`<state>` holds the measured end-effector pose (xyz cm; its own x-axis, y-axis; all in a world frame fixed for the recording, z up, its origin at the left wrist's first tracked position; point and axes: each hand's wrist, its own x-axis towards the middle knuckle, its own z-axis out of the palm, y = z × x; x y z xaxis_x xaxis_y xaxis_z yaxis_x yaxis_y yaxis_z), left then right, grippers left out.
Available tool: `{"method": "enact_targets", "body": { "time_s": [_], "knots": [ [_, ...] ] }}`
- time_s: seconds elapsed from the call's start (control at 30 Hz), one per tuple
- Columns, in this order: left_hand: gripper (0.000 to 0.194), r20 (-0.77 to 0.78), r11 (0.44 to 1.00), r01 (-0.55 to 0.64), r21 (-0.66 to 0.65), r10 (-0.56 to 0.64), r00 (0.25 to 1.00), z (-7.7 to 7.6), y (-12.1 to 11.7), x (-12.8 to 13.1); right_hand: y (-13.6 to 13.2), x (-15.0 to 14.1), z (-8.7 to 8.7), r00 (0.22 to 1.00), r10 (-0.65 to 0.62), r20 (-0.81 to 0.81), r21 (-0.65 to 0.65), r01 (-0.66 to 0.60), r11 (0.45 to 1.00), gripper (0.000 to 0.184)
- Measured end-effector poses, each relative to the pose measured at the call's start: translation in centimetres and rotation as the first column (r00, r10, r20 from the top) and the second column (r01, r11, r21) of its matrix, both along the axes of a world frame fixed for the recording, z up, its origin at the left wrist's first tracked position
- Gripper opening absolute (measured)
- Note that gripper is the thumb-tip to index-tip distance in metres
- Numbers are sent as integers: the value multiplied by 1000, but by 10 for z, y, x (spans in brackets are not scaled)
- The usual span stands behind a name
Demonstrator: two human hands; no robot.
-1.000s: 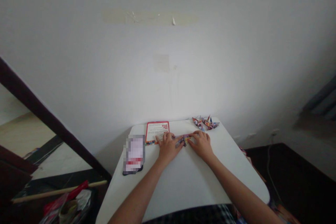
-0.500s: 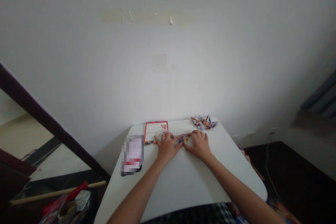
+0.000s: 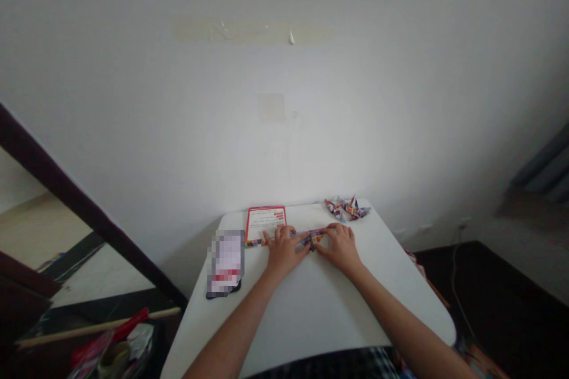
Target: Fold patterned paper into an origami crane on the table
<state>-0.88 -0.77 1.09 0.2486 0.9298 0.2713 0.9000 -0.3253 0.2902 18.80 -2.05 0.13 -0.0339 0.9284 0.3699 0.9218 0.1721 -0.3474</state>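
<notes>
A small piece of colourful patterned paper lies flat on the white table near its far edge. My left hand rests on the paper's left part, fingers bent and pressing down. From the right, my right hand presses on the same paper with its fingers together. Both hands cover most of the paper; only a strip between them shows.
A red-bordered card lies just beyond my left hand. Folded colourful paper figures sit at the table's far right corner. A phone lies at the left edge. The wall stands right behind the table; clutter lies on the floor at lower left.
Both hands stay on the paper, with only slight shifts of the fingers. The view itself has moved a little.
</notes>
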Motion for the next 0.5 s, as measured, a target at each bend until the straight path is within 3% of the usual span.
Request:
{"method": "enact_targets", "body": {
  "time_s": [0.23,0.5],
  "knots": [
    [37,5,1000,-1,-20,1,1000,3,0,0,0,-4,-5,997,-49,55,51,46,998,46],
    [37,12,999,-17,-40,17,1000,7,0,1,10,-1,3,987,-148,65,12,147,989,33]
  ]
}}
